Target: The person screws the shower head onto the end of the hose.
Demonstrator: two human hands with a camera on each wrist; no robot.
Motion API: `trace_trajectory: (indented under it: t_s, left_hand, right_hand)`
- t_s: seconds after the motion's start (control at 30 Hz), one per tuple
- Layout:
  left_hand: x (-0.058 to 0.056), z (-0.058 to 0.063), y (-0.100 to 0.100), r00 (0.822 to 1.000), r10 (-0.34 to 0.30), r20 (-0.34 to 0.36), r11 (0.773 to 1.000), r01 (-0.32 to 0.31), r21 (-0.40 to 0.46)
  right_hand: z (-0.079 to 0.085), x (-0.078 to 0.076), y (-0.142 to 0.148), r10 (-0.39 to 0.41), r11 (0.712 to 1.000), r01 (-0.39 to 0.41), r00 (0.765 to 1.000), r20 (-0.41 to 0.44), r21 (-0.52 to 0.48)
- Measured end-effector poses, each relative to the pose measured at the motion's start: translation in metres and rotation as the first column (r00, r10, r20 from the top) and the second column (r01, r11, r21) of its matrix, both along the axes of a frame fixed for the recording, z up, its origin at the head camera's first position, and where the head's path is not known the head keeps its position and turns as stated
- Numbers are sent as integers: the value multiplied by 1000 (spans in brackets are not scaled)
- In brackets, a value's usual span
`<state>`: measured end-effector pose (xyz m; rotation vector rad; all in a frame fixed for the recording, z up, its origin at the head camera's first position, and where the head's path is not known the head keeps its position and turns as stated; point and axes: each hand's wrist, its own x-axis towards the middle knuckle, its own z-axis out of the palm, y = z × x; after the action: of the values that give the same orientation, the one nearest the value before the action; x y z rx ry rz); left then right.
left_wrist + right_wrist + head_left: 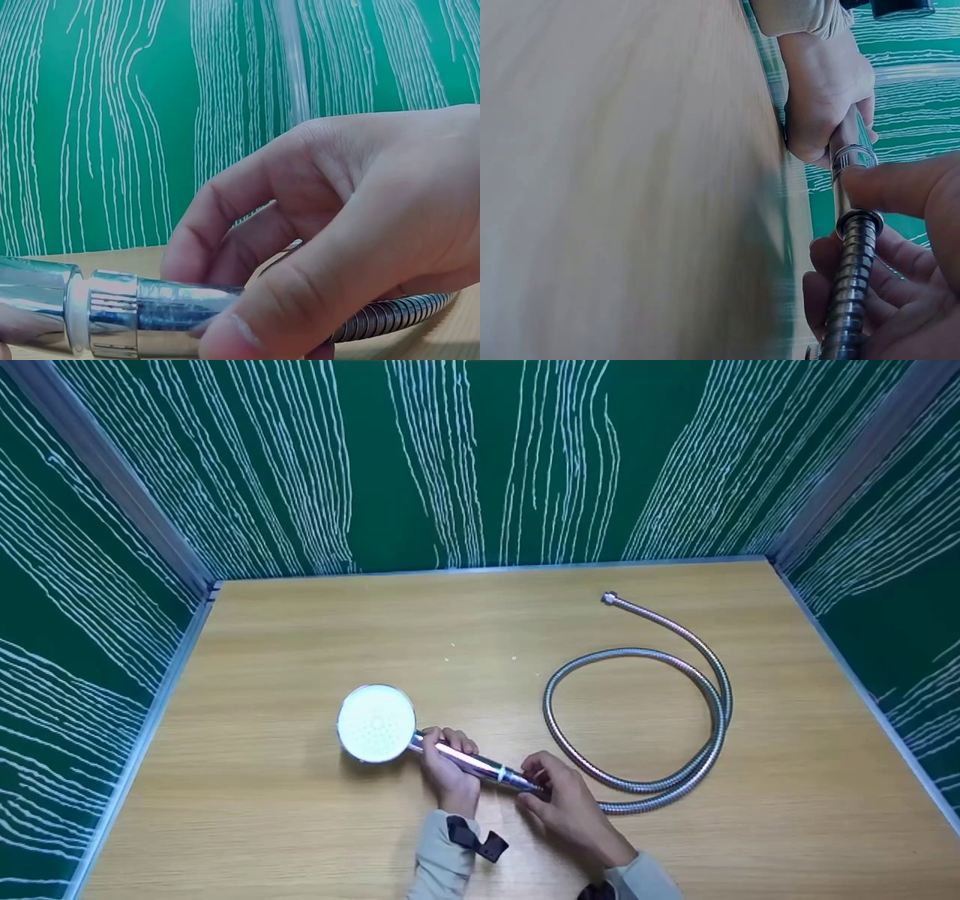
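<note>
A chrome hand shower with a round, white-looking face (375,724) is held over the wooden table. My left hand (454,780) grips its handle (469,761). At the handle's lower end, the thumb and fingers of my right hand (570,802) pinch the smooth metal connector (176,304) of the shower hose. A pale ring (77,315) shows between handle and connector in the left wrist view. From the connector runs the ribbed metal hose (847,300), past my right palm. How far the connector sits on the handle's thread cannot be seen.
The shower hose (637,651) lies in a loop on the right of the wooden table (262,660), its free end nut (609,598) toward the back. Green walls with white lines (495,457) enclose the back and sides. Tiny pale specks (514,658) lie mid-table.
</note>
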<state>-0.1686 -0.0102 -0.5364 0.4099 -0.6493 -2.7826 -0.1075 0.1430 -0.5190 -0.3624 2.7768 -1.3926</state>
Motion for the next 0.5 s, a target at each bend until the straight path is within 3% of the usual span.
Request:
trace_trajectory:
  t_s: [0.5]
  left_hand:
    - [-1,-1,-1,1000,13,12,1000,-13,-6]
  right_hand:
    - [-1,1,0,-10,1000,10,1000,16,5]
